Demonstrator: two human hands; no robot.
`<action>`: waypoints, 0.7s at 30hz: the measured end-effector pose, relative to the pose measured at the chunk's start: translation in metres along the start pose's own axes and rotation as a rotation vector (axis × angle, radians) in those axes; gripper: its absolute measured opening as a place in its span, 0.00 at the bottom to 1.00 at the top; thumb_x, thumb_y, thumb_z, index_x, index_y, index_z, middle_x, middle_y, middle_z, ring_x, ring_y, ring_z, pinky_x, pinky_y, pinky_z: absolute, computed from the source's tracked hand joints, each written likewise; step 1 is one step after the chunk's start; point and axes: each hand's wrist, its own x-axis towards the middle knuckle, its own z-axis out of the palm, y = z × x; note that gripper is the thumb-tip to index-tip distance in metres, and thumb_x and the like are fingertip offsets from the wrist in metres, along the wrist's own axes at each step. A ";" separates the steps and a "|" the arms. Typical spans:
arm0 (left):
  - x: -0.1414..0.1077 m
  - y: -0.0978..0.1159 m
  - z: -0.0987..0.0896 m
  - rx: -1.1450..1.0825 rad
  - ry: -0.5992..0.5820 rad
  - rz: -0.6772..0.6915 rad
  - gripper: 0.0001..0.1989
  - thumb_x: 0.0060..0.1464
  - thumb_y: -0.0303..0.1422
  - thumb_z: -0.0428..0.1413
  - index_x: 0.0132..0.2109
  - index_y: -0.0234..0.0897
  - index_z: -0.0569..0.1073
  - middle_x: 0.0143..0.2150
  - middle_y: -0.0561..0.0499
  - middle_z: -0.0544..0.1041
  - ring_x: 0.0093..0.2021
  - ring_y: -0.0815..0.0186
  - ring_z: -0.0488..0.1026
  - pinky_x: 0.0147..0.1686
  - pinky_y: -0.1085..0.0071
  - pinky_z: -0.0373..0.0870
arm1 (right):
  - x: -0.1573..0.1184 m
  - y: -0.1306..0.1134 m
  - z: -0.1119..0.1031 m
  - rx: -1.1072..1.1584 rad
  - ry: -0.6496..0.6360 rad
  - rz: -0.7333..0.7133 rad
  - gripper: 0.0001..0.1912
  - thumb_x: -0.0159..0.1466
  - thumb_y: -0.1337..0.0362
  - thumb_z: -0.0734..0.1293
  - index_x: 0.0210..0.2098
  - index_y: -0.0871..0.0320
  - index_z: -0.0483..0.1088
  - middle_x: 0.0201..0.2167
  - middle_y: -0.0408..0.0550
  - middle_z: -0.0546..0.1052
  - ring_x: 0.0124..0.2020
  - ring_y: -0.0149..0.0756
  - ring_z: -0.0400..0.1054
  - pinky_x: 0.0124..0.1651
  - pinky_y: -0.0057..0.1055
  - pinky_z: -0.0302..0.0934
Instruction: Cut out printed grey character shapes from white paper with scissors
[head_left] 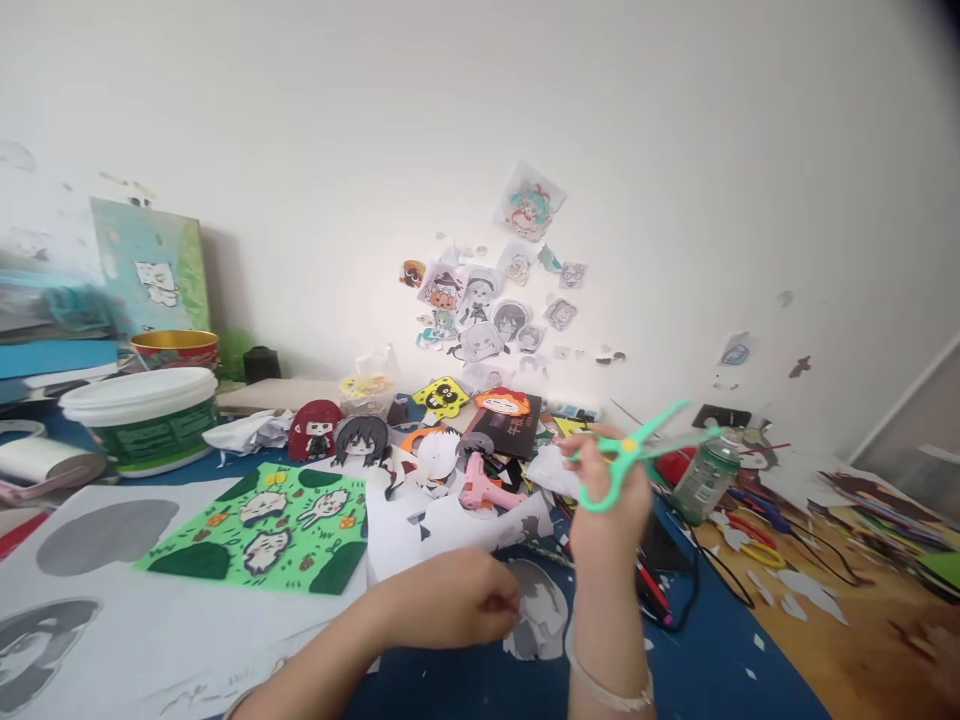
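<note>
My right hand (611, 500) is raised above the desk, its fingers in the handles of mint-green scissors (630, 447). The blades are parted and point to the upper right. Lower down, my left hand (484, 600) is closed in a pinch at the left edge of a grey-and-white paper cutout (538, 610); its fingertips are partly hidden. Behind both hands lie white paper scraps (450, 535) and a pink glue gun (484, 485). A green sheet with drawn characters (225, 540) rests left of my left hand.
A white and green tub (142, 425) stands at the left. Cutout figures (362, 440) lean at the back, before a wall with stuck-on paper drawings (480, 300). To the right are a green can (705, 480), red-and-yellow-handled pliers (757, 540) and a black cord (724, 575).
</note>
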 end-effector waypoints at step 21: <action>0.096 0.020 0.016 0.691 -0.348 -0.273 0.09 0.42 0.19 0.55 0.30 0.33 0.78 0.34 0.37 0.78 0.34 0.50 0.75 0.32 0.60 0.69 | -0.047 -0.063 -0.115 -0.470 0.200 0.055 0.12 0.54 0.57 0.66 0.34 0.56 0.65 0.24 0.42 0.72 0.31 0.37 0.68 0.39 0.35 0.62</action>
